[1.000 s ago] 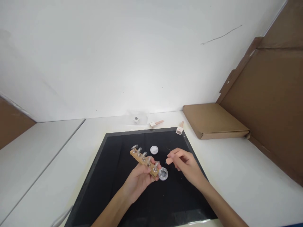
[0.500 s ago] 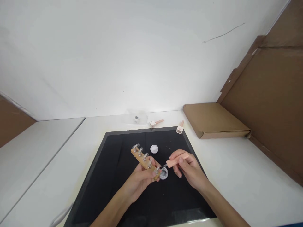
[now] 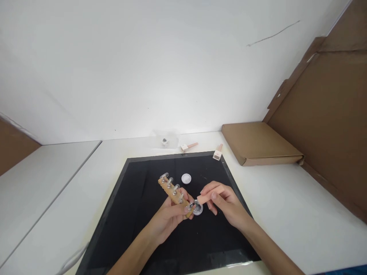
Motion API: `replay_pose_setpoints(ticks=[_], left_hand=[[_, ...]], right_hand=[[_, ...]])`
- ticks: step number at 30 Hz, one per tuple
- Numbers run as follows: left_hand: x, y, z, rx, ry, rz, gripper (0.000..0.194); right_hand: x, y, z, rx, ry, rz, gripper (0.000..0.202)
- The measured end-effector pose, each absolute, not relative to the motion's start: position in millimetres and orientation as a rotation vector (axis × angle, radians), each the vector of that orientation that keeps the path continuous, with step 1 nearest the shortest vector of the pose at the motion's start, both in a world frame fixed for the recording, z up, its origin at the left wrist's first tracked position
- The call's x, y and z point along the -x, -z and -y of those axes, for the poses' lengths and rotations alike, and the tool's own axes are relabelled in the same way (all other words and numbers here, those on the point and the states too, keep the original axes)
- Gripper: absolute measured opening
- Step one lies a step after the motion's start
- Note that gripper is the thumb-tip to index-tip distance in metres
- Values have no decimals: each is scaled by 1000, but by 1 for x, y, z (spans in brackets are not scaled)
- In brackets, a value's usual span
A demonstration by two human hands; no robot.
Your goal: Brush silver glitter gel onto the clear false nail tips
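My left hand (image 3: 172, 217) grips a wooden strip (image 3: 172, 195) by its near end, thumb on top. Along the strip several clear false nail tips (image 3: 176, 189) stand on small silvery mounts. Between the fingers and thumb of my right hand (image 3: 226, 204) is a nail polish brush (image 3: 210, 194) with a thick pink cap as its handle. Its bristle end is at the nail tip nearest my left thumb; whether it touches cannot be made out. Below it stands a small round pot (image 3: 198, 209) with grey, shiny contents, partly hidden by the strip and fingers.
A white round lid (image 3: 186, 178) lies on the black mat (image 3: 137, 214). Behind the mat are two small square bottles, one (image 3: 184, 148) left and one (image 3: 217, 154) right, and a clear plastic bag (image 3: 172, 142). A flat cardboard box (image 3: 260, 143) lies at the back right.
My right hand has moved the brush slightly left, from over the pot to the nearest nail tip. My left hand and the strip have hardly moved.
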State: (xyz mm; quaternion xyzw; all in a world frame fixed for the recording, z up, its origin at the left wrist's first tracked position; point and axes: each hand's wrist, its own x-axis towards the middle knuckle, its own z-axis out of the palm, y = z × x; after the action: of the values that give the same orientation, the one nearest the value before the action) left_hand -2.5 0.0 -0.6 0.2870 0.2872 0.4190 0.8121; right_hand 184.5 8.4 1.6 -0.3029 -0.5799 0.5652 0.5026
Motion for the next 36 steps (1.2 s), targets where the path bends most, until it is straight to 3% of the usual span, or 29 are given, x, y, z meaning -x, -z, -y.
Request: replay_pose_setpoints(ticks=[22, 29, 36], left_hand=[[2, 3, 0, -630, -892, -593, 21], [4, 5, -2, -621, -906, -584, 21], [3, 2, -3, -610, -914, -564, 21]], right_hand=[[-184, 0, -7, 656, -1422, 1421, 34], [-187, 0, -10, 765, -1187, 1336, 35], [-190, -12, -11, 1028, -1052, 1875, 31]])
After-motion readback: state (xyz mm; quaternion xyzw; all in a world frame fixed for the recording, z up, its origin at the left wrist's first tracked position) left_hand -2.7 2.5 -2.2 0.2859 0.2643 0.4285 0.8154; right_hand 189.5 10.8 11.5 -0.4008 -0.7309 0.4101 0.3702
